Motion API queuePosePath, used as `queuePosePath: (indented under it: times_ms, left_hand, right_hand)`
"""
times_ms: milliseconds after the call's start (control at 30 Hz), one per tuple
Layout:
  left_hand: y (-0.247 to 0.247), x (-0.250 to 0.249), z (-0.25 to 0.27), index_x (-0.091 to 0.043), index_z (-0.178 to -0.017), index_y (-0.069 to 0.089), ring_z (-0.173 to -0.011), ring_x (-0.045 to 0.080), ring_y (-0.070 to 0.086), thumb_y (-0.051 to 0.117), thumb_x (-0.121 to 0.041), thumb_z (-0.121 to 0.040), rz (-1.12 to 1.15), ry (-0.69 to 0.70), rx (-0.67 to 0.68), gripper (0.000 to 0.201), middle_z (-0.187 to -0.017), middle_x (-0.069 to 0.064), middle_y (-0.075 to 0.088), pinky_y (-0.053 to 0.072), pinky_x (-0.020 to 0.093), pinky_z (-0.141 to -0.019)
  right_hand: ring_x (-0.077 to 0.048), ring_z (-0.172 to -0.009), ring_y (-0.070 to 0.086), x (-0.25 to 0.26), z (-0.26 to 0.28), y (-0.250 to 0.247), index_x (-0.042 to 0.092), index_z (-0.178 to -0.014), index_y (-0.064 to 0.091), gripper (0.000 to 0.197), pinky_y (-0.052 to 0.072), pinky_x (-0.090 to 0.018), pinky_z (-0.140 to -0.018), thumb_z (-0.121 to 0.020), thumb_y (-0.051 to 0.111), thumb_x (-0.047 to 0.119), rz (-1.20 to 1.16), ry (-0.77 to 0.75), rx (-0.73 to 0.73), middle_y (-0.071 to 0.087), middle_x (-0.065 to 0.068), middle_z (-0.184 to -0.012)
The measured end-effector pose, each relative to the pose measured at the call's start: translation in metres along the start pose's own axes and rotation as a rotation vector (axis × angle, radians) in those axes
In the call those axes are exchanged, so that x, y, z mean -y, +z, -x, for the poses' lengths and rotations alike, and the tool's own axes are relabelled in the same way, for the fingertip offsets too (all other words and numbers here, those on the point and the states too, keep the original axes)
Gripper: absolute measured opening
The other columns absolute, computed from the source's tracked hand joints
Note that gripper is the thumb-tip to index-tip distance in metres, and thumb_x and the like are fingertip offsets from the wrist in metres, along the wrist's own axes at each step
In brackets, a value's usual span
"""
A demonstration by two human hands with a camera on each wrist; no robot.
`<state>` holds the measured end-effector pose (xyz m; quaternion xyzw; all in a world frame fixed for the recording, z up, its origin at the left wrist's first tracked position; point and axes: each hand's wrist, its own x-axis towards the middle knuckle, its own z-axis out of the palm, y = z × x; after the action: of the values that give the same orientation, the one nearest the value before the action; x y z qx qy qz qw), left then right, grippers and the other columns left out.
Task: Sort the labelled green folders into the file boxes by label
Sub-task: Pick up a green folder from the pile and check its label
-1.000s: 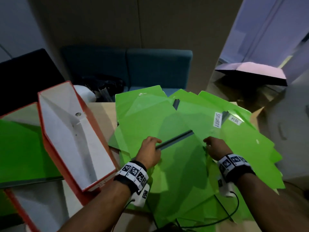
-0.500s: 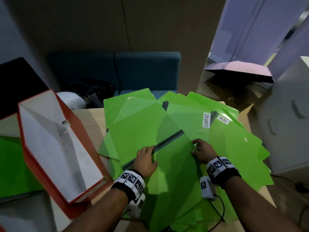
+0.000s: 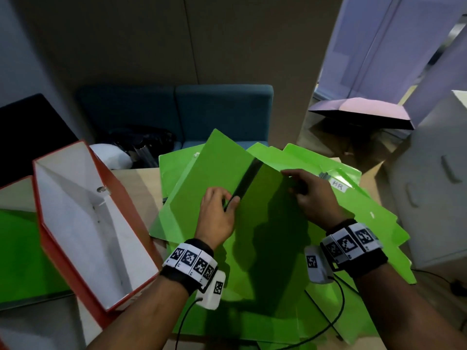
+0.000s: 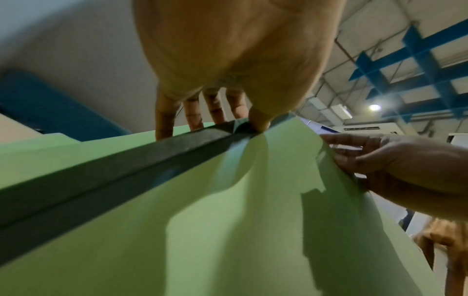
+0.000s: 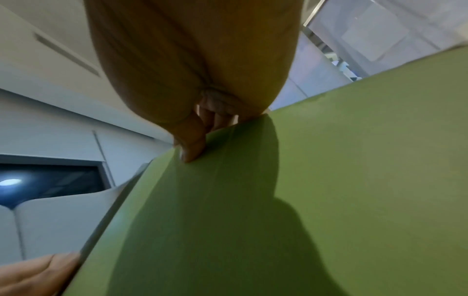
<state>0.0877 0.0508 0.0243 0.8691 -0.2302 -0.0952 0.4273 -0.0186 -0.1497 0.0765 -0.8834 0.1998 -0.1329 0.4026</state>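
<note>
Both hands hold one green folder (image 3: 214, 168) with a dark spine bar (image 3: 249, 176), raised and tilted above the pile of green folders (image 3: 366, 223). My left hand (image 3: 227, 200) pinches the near end of the bar, thumb on one side and fingers on the other (image 4: 228, 124). My right hand (image 3: 293, 183) grips the folder's right edge, thumb pressed on the cover (image 5: 190, 154). No label shows on the held folder. A folder in the pile carries a white label reading HR (image 3: 338, 185). An open red file box (image 3: 63, 248) with a white inside stands at the left.
A second red box (image 3: 15, 188) at the far left holds a green folder (image 3: 20, 253). Beyond the wooden table (image 3: 141, 180) stands a blue seat (image 3: 222, 109). A white drawer cabinet (image 3: 434, 188) stands at the right. Wrist cables (image 3: 338, 306) trail over the near folders.
The folder has come up off the pile and swung more upright between my hands. Both hands moved up and away from me. The SECURITY label is now hidden behind it.
</note>
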Motion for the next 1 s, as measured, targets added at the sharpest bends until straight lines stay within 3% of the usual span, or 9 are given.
queuePosePath:
  times_ms: [67, 200, 267, 367, 467, 667, 767, 867, 1000]
  left_hand:
    - [-0.006, -0.011, 0.0, -0.025, -0.112, 0.044, -0.115, 0.014, 0.048, 0.038, -0.073, -0.08, 0.089, 0.058, -0.044, 0.058, -0.119, -0.007, 0.041, 0.046, 0.046, -0.101]
    - [-0.022, -0.036, 0.002, -0.023, -0.135, 0.034, -0.129, 0.019, 0.038, 0.053, -0.066, -0.08, 0.193, 0.297, -0.3, 0.073, -0.136, 0.005, 0.036, 0.039, 0.048, -0.107]
    - [-0.031, -0.043, -0.001, -0.019, -0.141, 0.03, -0.136, 0.021, 0.032, 0.059, -0.059, -0.082, 0.227, 0.428, -0.409, 0.077, -0.143, 0.008, 0.031, 0.038, 0.05, -0.108]
    - [-0.04, -0.046, -0.006, -0.021, -0.145, 0.026, -0.14, 0.024, 0.028, 0.049, -0.064, -0.087, 0.326, 0.499, -0.418, 0.076, -0.147, 0.004, 0.025, 0.039, 0.048, -0.107]
    - [-0.045, -0.043, -0.012, -0.02, -0.146, 0.026, -0.136, 0.014, 0.034, 0.034, -0.072, -0.087, 0.501, 0.352, -0.428, 0.078, -0.147, 0.004, 0.027, 0.037, 0.031, -0.109]
    - [-0.048, -0.04, -0.013, -0.042, -0.146, 0.025, -0.137, 0.019, 0.039, 0.041, -0.094, -0.06, 0.885, -0.08, -0.261, 0.101, -0.154, -0.002, 0.032, 0.051, 0.053, -0.092]
    - [-0.048, -0.045, -0.014, -0.042, -0.145, 0.027, -0.136, 0.019, 0.04, 0.058, -0.075, -0.075, 0.858, -0.096, -0.217, 0.084, -0.152, -0.001, 0.036, 0.045, 0.052, -0.101]
    - [-0.043, -0.046, -0.017, -0.027, -0.15, 0.02, -0.106, -0.014, 0.055, 0.064, -0.014, -0.089, 0.715, -0.125, -0.253, 0.077, -0.145, -0.011, 0.042, 0.048, 0.019, -0.095]
    - [-0.045, -0.039, -0.017, -0.028, -0.141, 0.032, -0.112, 0.015, 0.058, 0.054, -0.006, -0.089, 0.686, -0.275, -0.23, 0.062, -0.129, -0.004, 0.056, 0.047, 0.049, -0.1]
  right_hand:
    - [-0.014, -0.101, 0.061, 0.022, 0.003, -0.004, 0.027, -0.119, 0.062, 0.069, 0.044, -0.004, -0.075, -0.072, 0.049, -0.022, -0.033, -0.096, 0.01, 0.063, 0.005, -0.109]
    - [-0.01, -0.09, 0.055, 0.07, 0.015, -0.007, 0.029, -0.118, 0.063, 0.064, 0.043, -0.037, -0.083, -0.063, 0.046, 0.001, 0.176, -0.388, -0.093, 0.062, 0.011, -0.099]
    - [-0.012, -0.087, 0.055, 0.087, 0.017, -0.013, 0.032, -0.116, 0.063, 0.056, 0.033, -0.034, -0.08, -0.067, 0.041, 0.014, 0.303, -0.495, -0.196, 0.061, 0.012, -0.093]
    - [-0.015, -0.087, 0.057, 0.096, 0.015, -0.022, 0.032, -0.113, 0.066, 0.056, 0.027, -0.028, -0.081, -0.069, 0.051, 0.001, 0.415, -0.592, -0.33, 0.065, 0.011, -0.094]
    - [-0.016, -0.082, 0.055, 0.09, 0.012, -0.026, 0.028, -0.105, 0.071, 0.051, 0.03, -0.03, -0.082, -0.074, 0.051, -0.007, 0.453, -0.66, -0.449, 0.068, 0.008, -0.091]
    - [-0.019, -0.082, 0.06, 0.069, 0.013, -0.015, 0.029, -0.1, 0.073, 0.049, 0.036, -0.035, -0.084, -0.079, 0.047, -0.007, 0.439, -0.689, -0.394, 0.071, 0.009, -0.091]
    - [-0.017, -0.081, 0.061, 0.061, 0.018, -0.002, 0.031, -0.103, 0.071, 0.046, 0.035, -0.033, -0.082, -0.081, 0.049, -0.003, 0.49, -0.706, -0.259, 0.072, 0.01, -0.092]
    - [-0.014, -0.075, 0.064, 0.054, 0.026, 0.007, 0.031, -0.106, 0.07, 0.051, 0.043, -0.03, -0.072, -0.074, 0.065, -0.008, 0.525, -0.708, -0.105, 0.073, 0.009, -0.093]
    - [-0.01, -0.07, 0.068, 0.051, 0.039, 0.007, 0.035, -0.103, 0.071, 0.039, 0.053, -0.027, -0.049, -0.076, 0.073, 0.006, 0.462, -0.642, -0.025, 0.072, 0.015, -0.088]
